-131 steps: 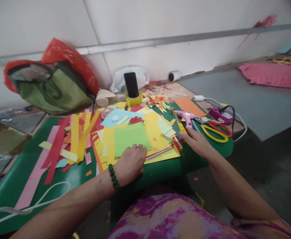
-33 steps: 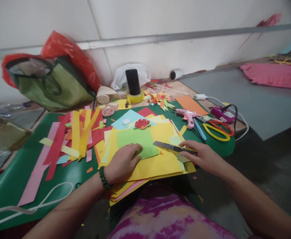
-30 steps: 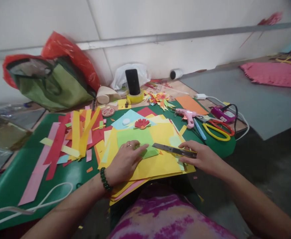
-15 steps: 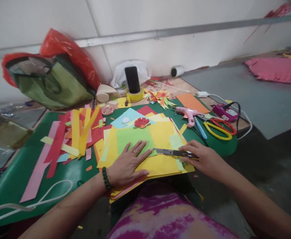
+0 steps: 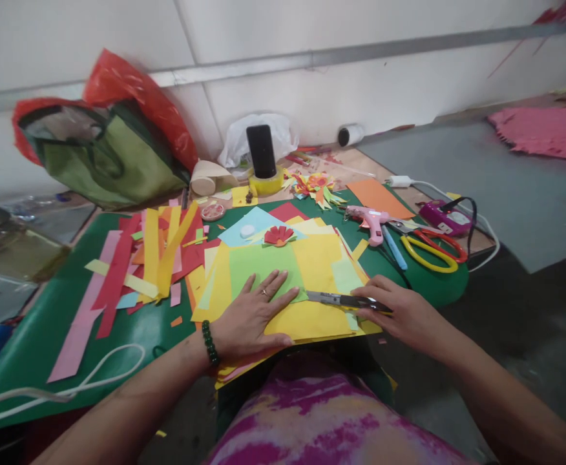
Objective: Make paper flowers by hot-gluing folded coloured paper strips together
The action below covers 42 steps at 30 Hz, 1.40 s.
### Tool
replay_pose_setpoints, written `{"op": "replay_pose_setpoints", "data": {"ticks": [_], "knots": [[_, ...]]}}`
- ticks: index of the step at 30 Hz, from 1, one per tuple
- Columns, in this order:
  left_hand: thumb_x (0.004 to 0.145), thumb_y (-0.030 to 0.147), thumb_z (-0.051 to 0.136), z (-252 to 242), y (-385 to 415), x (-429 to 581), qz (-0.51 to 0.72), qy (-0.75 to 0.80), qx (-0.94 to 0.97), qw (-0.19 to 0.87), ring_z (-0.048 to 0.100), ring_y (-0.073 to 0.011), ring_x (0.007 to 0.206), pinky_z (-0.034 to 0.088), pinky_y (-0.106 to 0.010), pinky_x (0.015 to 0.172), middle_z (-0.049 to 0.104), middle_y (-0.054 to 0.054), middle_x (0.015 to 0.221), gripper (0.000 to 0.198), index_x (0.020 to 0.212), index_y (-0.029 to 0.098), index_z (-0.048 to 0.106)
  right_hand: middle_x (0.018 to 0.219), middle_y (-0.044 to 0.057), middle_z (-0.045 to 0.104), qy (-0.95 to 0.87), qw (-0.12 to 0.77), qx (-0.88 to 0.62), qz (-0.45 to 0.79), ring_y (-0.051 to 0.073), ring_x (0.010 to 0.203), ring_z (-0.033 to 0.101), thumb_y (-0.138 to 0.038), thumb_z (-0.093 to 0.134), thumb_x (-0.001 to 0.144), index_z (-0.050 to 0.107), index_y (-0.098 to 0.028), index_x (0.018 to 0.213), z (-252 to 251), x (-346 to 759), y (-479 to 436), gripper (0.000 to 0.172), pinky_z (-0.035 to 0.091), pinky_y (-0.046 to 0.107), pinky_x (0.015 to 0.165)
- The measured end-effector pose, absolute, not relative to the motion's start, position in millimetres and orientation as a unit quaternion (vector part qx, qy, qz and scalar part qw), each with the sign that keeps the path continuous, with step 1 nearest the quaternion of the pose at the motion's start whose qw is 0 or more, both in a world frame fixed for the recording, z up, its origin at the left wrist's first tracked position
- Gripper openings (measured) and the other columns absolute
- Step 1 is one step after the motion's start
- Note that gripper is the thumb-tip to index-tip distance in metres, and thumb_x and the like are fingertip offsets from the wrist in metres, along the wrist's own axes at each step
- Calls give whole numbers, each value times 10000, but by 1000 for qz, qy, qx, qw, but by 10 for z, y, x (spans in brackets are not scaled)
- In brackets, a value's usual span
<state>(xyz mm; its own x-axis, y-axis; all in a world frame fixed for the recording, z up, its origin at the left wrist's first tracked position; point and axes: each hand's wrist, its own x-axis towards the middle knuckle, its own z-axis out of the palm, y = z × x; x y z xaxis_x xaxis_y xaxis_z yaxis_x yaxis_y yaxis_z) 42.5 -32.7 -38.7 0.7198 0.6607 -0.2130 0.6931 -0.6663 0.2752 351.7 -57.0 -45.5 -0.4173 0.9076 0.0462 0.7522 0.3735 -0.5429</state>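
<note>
My left hand lies flat with fingers spread, pressing on a green paper sheet and the yellow paper beneath it. A utility knife is gripped in my right hand, its blade pointing left. The blade tip touches or nearly touches the lower right corner of the green sheet, close to my left fingertips. Just beyond the green sheet sits a red paper flower with green paper under it. Light blue paper sticks out at the back of the stack.
Coloured paper strips lie at left. A pink glue gun, yellow-handled scissors and a purple box are at right. Behind stand a phone on a tape roll and a green bag. A white cable loops front left.
The whole view has shifted slightly, so things appear a little further right. Both hands and the utility knife keep nearly the same place on the paper.
</note>
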Motion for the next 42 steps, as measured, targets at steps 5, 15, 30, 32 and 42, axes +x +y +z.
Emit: {"op": "replay_pose_setpoints", "data": {"ticks": [5,15,30,32,42], "knots": [[809,762,380,-396,-319,426,-53,370,911,174,111,-351,1464,57,-611,1137,109,-133,1601,864,1512,286,223,974,70,627,-811,176,-507,234,188,805,659,-356,516,885,651,-252,1027,-450,3508,-569,222,522,286,692],[806,774,356,-416,-331,417,-49,372,912,167,94,-342,1469,48,-605,1140,97,-133,1603,868,1515,297,205,935,65,598,-822,184,-495,213,177,768,657,-343,508,900,649,-232,1042,-463,3432,-599,229,525,280,676],[770,815,344,-291,-373,333,-82,385,901,183,71,-356,1468,55,-627,1133,71,-130,1601,935,1519,277,191,929,49,602,-838,149,-502,155,166,751,655,-322,497,916,642,-248,1057,-504,3389,-528,215,514,260,632],[765,817,355,-323,-383,291,-77,384,902,182,85,-355,1467,59,-622,1137,67,-116,1603,938,1521,290,181,936,52,602,-844,153,-492,150,165,763,658,-313,488,925,637,-239,1058,-516,3392,-536,213,518,260,644],[760,828,343,-375,-391,293,-71,381,905,174,102,-361,1464,71,-633,1131,77,-117,1604,947,1521,288,183,926,49,611,-860,161,-468,125,154,757,665,-318,473,943,627,-233,1040,-507,3375,-576,200,516,245,624]]}}
